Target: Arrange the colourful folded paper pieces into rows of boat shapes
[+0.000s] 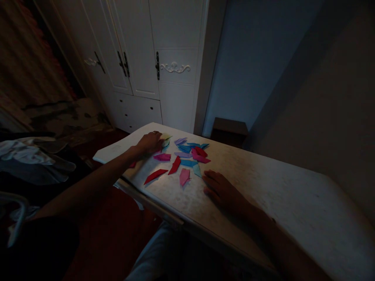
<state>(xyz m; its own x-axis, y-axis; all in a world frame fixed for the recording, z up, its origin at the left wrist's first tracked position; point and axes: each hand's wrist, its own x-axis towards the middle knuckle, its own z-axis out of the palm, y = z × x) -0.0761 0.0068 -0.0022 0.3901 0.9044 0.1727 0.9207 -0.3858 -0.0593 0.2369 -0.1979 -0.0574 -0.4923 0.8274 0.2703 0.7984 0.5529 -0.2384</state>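
Several folded paper pieces lie spread over the tabletop in pink, red, blue, purple and pale green. At the far left of this spread, my left hand (151,141) is palm down with its fingers apart, their tips at a yellow-green folded paper (166,136); the undersides of the fingers are hidden. My right hand (224,191) rests open on the table, fingers stretched toward a light blue folded paper (197,169). Closer to me are a pink folded paper (184,176) and a red folded paper (155,176). Magenta and red pieces overlap near a blue folded paper (185,148).
The pale marble-patterned table (281,191) extends far to the right, its front edge just before my legs. A white wardrobe (178,101) stands behind it, beside a small brown cabinet (229,127). Clothes (27,152) hang over something at the left. The room is dim.
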